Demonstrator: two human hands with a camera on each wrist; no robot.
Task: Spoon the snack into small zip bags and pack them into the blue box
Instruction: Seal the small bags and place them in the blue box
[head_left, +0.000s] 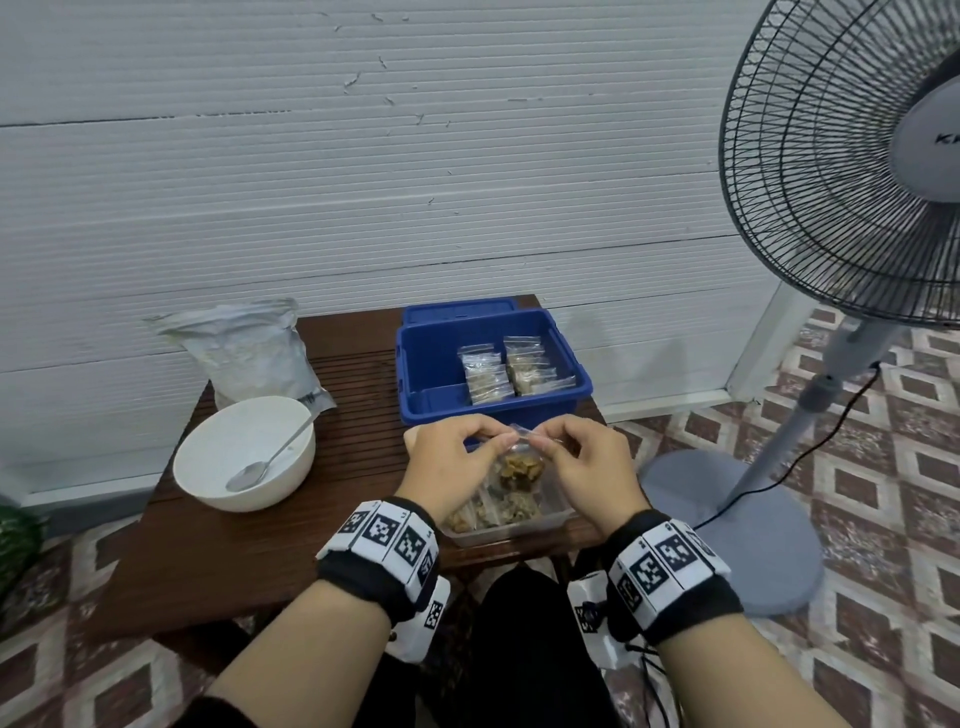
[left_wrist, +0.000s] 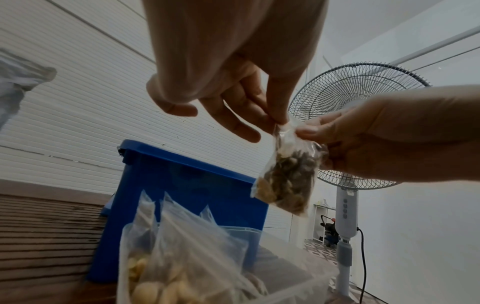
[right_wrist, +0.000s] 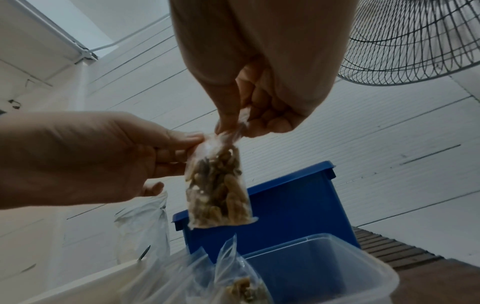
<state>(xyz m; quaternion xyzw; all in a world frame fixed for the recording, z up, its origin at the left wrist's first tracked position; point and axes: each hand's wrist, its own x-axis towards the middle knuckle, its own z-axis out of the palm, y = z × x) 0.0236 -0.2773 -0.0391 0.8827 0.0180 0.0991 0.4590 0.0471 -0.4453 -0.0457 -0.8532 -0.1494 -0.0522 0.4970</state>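
A small clear zip bag filled with brown snack hangs between both hands above a clear plastic tub. My left hand pinches the bag's top edge from the left, and my right hand pinches it from the right. In the wrist views the zip bag dangles from the left hand and the right hand. The blue box stands just behind, with several filled bags stacked in its right half. A white bowl holds a metal spoon.
The tub holds more filled bags. A large white snack pouch stands at the back left of the dark slatted table. A standing fan and its round base sit close on the right. A white panelled wall is behind.
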